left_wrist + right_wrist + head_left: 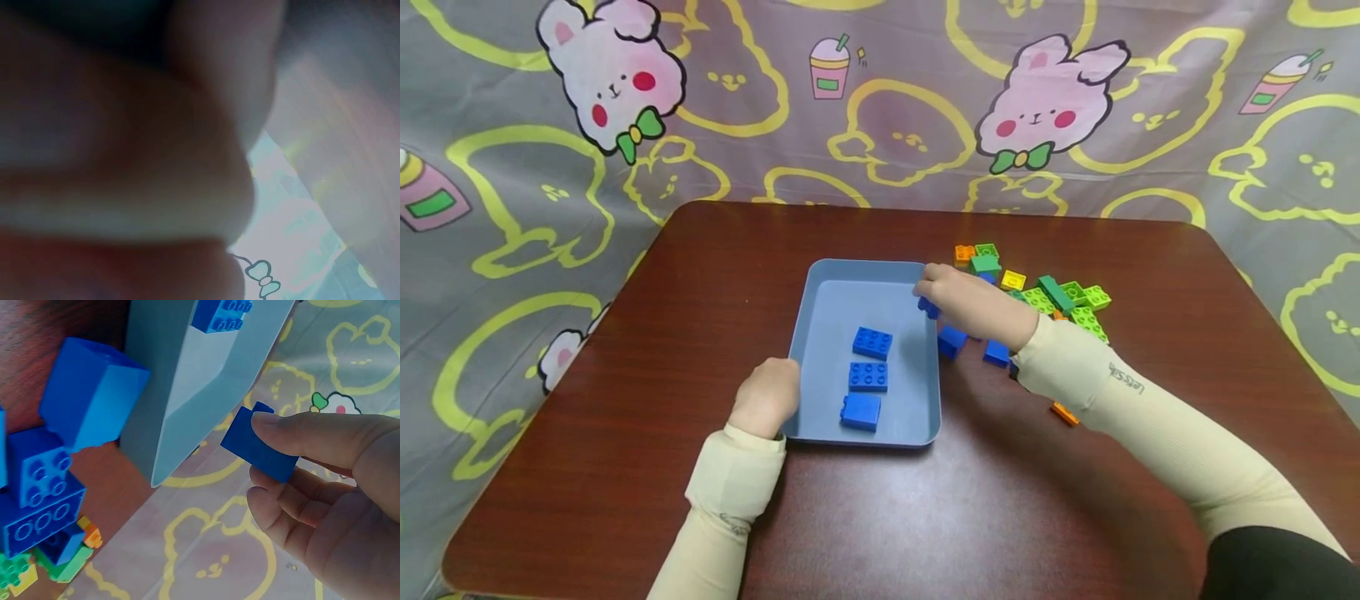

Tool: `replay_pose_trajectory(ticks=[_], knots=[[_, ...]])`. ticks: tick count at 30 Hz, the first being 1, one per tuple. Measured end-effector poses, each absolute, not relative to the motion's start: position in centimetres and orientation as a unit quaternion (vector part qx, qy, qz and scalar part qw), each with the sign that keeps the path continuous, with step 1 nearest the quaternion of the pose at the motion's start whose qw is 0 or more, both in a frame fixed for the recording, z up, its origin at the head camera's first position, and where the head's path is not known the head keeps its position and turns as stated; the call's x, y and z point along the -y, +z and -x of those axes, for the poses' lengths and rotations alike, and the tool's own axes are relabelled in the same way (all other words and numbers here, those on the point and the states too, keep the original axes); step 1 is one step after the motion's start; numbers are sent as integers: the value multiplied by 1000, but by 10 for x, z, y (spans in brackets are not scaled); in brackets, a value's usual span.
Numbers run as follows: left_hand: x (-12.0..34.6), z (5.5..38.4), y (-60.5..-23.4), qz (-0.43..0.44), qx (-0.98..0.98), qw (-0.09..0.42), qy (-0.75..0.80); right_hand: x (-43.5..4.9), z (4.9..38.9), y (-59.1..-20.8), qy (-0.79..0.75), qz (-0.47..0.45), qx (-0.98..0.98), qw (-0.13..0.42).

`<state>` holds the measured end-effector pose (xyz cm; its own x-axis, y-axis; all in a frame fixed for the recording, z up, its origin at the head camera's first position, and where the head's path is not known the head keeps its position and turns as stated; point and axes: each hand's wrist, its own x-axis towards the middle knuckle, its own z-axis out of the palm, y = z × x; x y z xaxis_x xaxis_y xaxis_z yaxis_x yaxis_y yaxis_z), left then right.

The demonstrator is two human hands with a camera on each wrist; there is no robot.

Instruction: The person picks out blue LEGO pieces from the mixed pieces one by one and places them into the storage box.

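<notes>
A blue-grey tray [831,308] lies on the table with three blue toy bricks inside, a studded one [872,342], another studded one [868,377] and one on its side [860,412]. My left hand [767,396] grips the tray's left rim near the front corner; its fingers [206,181] fill the left wrist view, blurred. Above the tray's far right rim, my right hand [977,304] pinches a blue brick [262,440] between thumb and fingertips. The head view shows only a bit of this held brick [928,308], the rest being behind the hand.
Right of the tray lies a loose pile of blue, green [1057,294], yellow [1013,280] and orange bricks, partly hidden by the right arm. One orange brick [1064,413] lies nearer the front. A patterned cloth [895,125] hangs behind the brown table [625,400].
</notes>
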<state>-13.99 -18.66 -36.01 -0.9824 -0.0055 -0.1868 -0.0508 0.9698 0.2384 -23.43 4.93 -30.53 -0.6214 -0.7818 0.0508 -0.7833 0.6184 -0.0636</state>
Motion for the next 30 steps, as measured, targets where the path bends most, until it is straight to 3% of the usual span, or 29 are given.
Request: replay_pose_trajectory(ticks=[4, 30], knots=[[187, 140, -363, 9, -990, 83, 118, -39, 241, -304, 36, -437, 899, -8], [188, 140, -363, 17, -990, 73, 121, 7, 263, -325, -47, -484, 874, 17]])
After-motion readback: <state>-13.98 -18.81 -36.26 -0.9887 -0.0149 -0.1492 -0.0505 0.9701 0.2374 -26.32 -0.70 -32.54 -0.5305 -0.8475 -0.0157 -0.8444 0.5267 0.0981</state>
